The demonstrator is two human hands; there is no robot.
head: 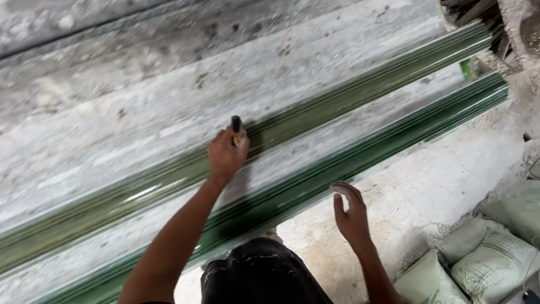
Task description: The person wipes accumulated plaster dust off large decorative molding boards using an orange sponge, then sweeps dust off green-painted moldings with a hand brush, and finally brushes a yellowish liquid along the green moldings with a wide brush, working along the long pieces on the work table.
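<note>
Left hand fisted round small dark-tipped yellowish tool, tip sticking up above knuckles, pressed against edge of upper stack of long green glass sheets. Lower green glass stack just beyond right hand; right hand open, fingers spread, holding nothing, hovering over pale concrete floor. Pale woven sacks to right of right hand.

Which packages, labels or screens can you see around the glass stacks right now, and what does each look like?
Woven sacks: bottom right on the floor, several pale grey-green, plump, lying against each other; faint print, too blurred to make out.
Small green object: at the far end between the two glass stacks; cannot tell if it is a label.
No screens or signs in view.
</note>
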